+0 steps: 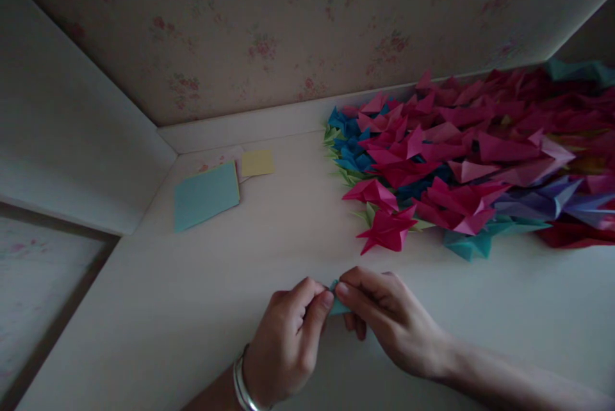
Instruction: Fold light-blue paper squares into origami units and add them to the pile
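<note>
Small, folded teal paper piece (340,308) is sitting between the left hand (291,334) and right hand (396,321), on the near side of the heap of multicoloured folded-paper figures (461,148); both hands are pinching it narrowly at the fingertips. They seem to be working a fold, and the next move probably calls for even finger pressure. Left of the heap, the white desk (288,225) is offering open room, running towards a flat light-blue paper stack (206,196). Behind the heap, the pale floral-papered wall (216,46) is limiting reach.
</note>
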Demonstrator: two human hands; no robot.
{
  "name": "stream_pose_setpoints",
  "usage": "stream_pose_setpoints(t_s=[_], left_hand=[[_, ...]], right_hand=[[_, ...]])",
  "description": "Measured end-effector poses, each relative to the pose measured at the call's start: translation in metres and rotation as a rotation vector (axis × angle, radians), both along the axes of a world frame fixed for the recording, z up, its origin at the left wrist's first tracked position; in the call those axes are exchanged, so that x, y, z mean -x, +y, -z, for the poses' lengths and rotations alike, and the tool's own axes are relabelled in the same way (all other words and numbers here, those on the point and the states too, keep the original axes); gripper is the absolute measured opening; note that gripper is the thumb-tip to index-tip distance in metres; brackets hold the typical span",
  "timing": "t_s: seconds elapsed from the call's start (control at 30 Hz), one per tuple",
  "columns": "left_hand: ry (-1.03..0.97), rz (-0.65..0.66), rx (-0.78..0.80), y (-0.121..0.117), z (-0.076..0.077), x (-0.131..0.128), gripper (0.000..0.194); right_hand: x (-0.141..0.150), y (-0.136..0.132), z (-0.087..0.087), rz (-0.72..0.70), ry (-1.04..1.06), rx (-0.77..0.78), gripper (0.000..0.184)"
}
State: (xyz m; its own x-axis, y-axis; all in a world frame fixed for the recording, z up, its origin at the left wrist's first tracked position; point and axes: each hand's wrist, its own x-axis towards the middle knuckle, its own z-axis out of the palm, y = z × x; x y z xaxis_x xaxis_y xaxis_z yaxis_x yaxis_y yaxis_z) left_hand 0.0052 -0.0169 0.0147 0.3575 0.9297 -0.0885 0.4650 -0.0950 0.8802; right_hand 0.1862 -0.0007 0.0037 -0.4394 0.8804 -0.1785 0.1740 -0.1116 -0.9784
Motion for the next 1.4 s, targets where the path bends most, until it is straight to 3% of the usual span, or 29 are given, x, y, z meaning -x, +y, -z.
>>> stream_pose_setpoints(t_s=[0.27, 0.4, 0.5, 0.63, 0.77, 0.97, 1.1, 1.3, 1.4], left_hand=[[-0.064, -0.002, 0.127, 0.001, 0.001, -0.002, 0.036], [-0.059, -0.021, 0.146, 0.001, 0.001, -0.002, 0.036], [-0.029, -0.019, 0.086, 0.0, 0.001, 0.0, 0.033], [-0.035, -0.043, 0.032, -0.001, 0.003, 0.002, 0.032], [0.068, -0.037, -0.056, -0.003, 0.004, 0.002, 0.032], [0.005, -0.074, 0.022, -0.003, 0.003, 0.002, 0.035], [-0.067, -0.162, 0.095, 0.001, 0.003, 0.003, 0.039], [-0.071, -0.181, 0.067, 0.001, 0.003, 0.004, 0.041], [-0.167, -0.222, 0.116, 0.002, 0.0, 0.003, 0.039]], right_hand=[[0.001, -0.003, 0.003, -0.035, -0.013, -0.012, 0.035], [-0.002, -0.001, 0.004, 0.075, -0.03, -0.099, 0.035], [-0.003, 0.002, 0.006, 0.119, 0.051, -0.025, 0.034], [-0.002, 0.003, 0.003, -0.003, 0.182, 0.121, 0.03], [0.0, 0.003, 0.0, -0.034, 0.161, 0.174, 0.033], [0.0, 0.004, 0.002, -0.023, 0.216, 0.204, 0.033], [-0.006, 0.008, -0.001, -0.07, 0.19, 0.153, 0.035], [-0.008, 0.01, -0.003, -0.066, 0.18, 0.122, 0.04], [-0.008, 0.01, 0.0, -0.067, 0.148, 0.062, 0.036]])
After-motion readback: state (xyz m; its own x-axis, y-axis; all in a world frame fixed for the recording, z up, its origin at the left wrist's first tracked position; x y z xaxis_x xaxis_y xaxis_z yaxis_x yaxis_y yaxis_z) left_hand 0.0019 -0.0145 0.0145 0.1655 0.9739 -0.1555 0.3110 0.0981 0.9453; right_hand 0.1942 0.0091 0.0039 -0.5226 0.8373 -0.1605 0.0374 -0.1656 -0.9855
